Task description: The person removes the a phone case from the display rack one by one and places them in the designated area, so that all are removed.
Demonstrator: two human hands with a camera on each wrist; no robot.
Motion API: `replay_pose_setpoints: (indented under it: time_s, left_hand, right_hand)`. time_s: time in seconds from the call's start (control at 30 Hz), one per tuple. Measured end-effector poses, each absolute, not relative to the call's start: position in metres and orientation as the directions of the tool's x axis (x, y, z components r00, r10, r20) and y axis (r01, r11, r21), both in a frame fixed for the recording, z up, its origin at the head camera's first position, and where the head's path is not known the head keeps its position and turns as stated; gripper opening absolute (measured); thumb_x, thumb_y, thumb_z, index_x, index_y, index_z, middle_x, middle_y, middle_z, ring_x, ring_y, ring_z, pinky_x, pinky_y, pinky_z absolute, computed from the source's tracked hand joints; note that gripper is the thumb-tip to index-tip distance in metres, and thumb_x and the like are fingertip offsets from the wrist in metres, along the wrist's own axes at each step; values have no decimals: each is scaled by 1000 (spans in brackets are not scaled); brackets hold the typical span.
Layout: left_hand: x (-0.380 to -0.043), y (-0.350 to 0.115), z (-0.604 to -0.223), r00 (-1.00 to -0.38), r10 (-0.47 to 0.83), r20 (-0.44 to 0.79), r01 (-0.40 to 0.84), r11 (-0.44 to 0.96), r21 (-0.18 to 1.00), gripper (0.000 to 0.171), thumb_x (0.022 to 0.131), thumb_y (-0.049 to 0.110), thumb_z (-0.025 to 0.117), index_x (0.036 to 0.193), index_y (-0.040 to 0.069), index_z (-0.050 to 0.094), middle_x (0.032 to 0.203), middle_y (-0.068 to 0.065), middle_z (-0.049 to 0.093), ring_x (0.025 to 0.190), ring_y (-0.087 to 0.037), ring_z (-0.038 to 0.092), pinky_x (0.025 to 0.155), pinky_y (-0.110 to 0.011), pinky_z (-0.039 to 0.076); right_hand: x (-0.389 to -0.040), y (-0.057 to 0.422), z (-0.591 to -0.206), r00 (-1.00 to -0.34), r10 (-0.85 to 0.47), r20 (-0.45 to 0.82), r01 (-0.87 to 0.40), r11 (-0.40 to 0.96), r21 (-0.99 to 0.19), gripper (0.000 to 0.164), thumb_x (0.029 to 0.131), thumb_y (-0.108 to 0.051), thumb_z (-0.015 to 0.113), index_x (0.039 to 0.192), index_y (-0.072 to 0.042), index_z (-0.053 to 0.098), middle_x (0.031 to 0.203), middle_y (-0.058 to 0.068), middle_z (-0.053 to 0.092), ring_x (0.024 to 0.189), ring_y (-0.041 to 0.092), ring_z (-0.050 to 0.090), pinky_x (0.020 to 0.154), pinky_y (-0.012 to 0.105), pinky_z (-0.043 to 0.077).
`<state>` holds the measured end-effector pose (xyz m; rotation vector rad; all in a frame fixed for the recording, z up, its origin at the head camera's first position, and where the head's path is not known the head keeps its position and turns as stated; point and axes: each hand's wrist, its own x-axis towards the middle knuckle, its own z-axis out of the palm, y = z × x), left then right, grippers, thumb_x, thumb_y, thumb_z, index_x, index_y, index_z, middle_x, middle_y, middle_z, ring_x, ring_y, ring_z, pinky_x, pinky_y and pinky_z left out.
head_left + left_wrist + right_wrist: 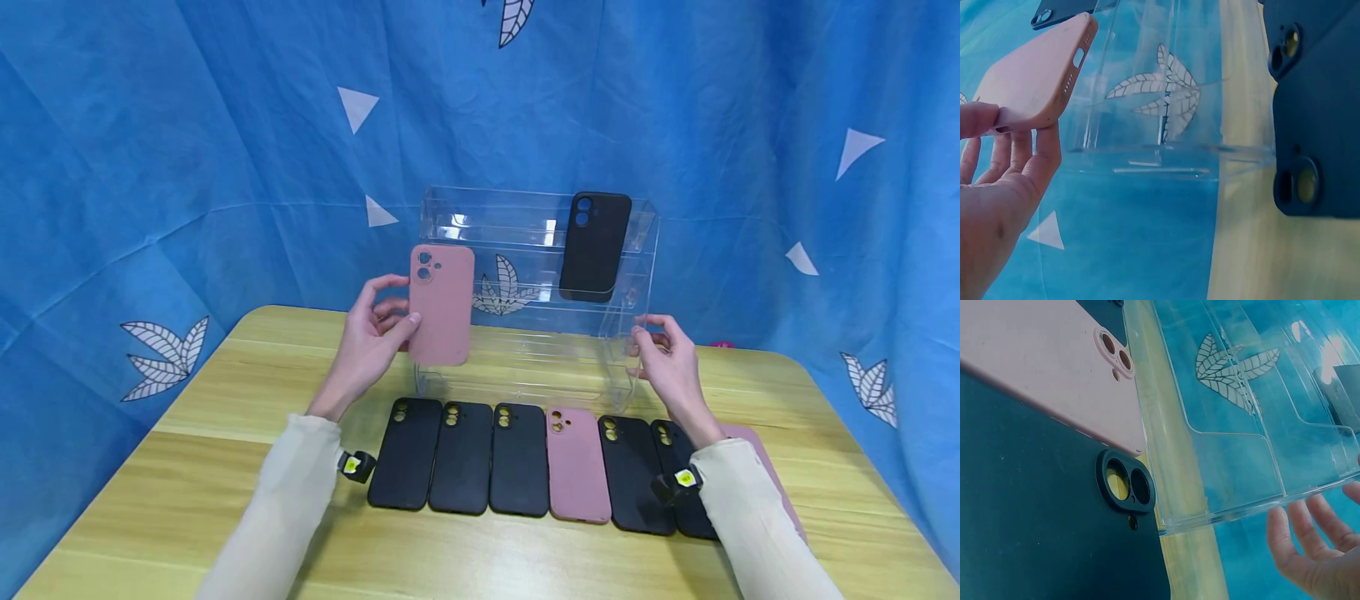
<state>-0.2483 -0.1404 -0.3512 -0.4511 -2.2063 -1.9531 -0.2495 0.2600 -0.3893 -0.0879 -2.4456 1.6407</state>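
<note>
In the head view my left hand grips a pink phone case by its left edge, thumb in front and fingers behind. The case is upright, in front of the left part of a clear acrylic display stand. A black phone case stands at the stand's upper right. At the stand's right side is my right hand, its fingertips right at the side panel and holding no case. The right wrist view shows these fingers loosely spread along the panel's edge.
Several phone cases lie in a row before the stand, mostly black, such as the leftmost black case, with a pink case mid-row. Another pink case lies partly under my right sleeve. A blue patterned cloth hangs behind the wooden table.
</note>
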Motion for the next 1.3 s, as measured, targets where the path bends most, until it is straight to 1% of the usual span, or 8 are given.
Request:
replay_pose_setpoints:
  time_s: [0.13,0.33,0.4,0.63,0.8,0.93,1.13,1.3]
  left_hand:
    - [-244,-147,-354,-949,130,287,302,108,947,49,103,6,58,147,15,40,106,2,66,90,-7,71,75,-35,64]
    - [-239,-158,-359,-963,139,231,250,141,958,49,104,8,57,148,16,38,112,-7,65,90,-9,71,76,-35,64]
    - [-238,-162,-361,-967,140,212,232,150,961,49,104,9,57,148,16,37,113,-9,64,90,-9,70,78,-36,64]
    - [-230,-178,-366,-971,160,179,205,169,964,51,104,10,58,149,14,34,113,-4,64,91,-8,71,78,-34,63]
    - [-225,-191,-370,-971,186,153,188,193,963,51,104,11,58,148,17,34,111,-5,62,86,-11,69,76,-35,63]
    - [-222,-199,-373,-970,205,130,172,203,964,53,104,10,57,149,19,32,111,-5,61,86,-12,70,77,-36,63]
    - [-217,-209,-378,-959,256,120,169,177,970,60,103,6,56,153,20,26,107,-3,61,85,-13,70,75,-37,63]
    - [-214,-217,-382,-945,309,109,164,158,974,68,103,3,54,158,25,21,106,-4,61,83,-16,70,73,-38,62]
  right_hand:
    - [-250,260,-390,-980,154,128,-61,383,-922,49,108,-38,46,147,-8,47,125,21,57,92,5,62,69,23,62]
    - [-250,260,-391,-980,153,128,-62,376,-924,49,108,-38,46,146,-8,47,125,20,57,92,5,62,69,23,61]
    - [-250,259,-391,-980,154,126,-60,373,-926,49,108,-38,46,146,-9,47,125,20,57,92,5,62,69,23,62]
    - [-251,259,-391,-979,157,129,-62,376,-924,49,108,-38,47,146,-9,48,126,21,57,92,5,62,68,24,62]
    - [-250,260,-391,-979,160,130,-58,392,-918,49,108,-39,46,147,-9,47,126,21,57,92,5,63,69,24,62]
    - [-250,259,-390,-979,160,129,-56,397,-916,49,108,-40,46,147,-9,47,126,21,57,93,7,63,69,26,63]
    - [-249,259,-389,-979,159,129,-56,395,-917,50,108,-40,46,147,-9,47,127,21,56,93,6,63,69,25,62]
    - [-250,260,-390,-980,160,122,-50,396,-917,50,108,-40,46,147,-10,46,129,21,56,93,6,63,69,25,62]
